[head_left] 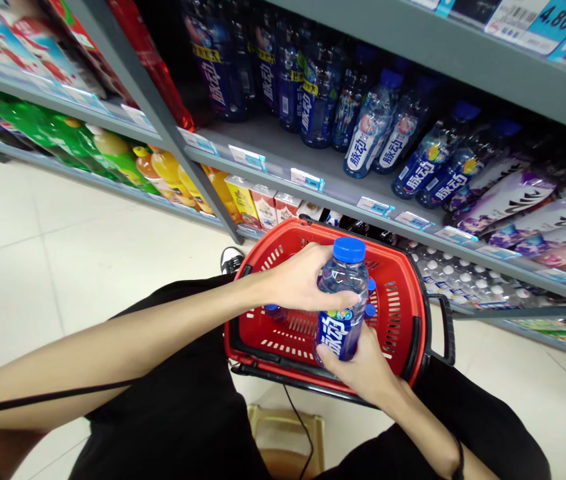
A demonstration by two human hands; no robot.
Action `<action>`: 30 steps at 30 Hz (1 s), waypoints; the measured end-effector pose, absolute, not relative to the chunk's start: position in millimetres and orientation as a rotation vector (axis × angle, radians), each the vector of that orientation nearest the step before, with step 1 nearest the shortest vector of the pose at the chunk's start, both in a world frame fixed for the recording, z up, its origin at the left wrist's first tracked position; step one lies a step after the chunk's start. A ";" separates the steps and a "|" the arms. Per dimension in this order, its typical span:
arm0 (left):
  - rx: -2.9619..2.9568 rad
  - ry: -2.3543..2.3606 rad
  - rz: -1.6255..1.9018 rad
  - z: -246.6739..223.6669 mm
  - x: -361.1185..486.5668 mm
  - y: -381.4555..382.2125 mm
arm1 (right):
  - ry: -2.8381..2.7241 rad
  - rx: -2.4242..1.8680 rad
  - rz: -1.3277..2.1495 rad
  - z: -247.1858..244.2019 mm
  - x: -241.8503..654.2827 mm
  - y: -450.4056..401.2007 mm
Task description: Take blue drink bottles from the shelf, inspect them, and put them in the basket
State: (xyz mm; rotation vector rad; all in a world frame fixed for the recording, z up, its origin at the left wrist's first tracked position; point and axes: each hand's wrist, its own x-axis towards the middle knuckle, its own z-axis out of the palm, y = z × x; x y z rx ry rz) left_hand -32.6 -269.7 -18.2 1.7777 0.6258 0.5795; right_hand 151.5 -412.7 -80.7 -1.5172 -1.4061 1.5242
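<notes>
A clear drink bottle [341,333] with a blue cap and blue label is held nearly upright above the red shopping basket [393,257]. My left hand [307,280] is wrapped round its upper part, thumb across the front. Lower down, my right hand [357,367] grips the bottle near its base. Inside the basket lie several other blue-capped bottles, partly hidden by my hands and the held bottle. The basket stands between my legs, its black handle [447,330] sticking out on the right.
A grey shelf [273,143] runs across in front, with similar blue-capped bottles [370,133] and purple-labelled bottles [517,193]. Below stand juice cartons [265,207] and clear bottles. Green soda bottles [47,130] fill the left shelf. A yellowish stool [315,433] is beneath me.
</notes>
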 end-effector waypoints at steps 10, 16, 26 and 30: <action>1.805 0.634 0.595 -17.4 -31.3 -268.9 | -1.414 -1.517 1.518 -80.7 151.3 -412.9; 1.803 0.613 0.601 -17.7 -31.8 -268.9 | -1.409 -1.522 1.528 -80.8 151.2 -413.1; 1.832 0.645 0.587 -17.3 -31.3 -269.0 | -1.390 -1.497 1.538 -80.4 150.2 -413.7; 1.827 0.623 0.602 -19.0 -32.0 -268.8 | -1.391 -1.492 1.546 -82.6 150.8 -414.5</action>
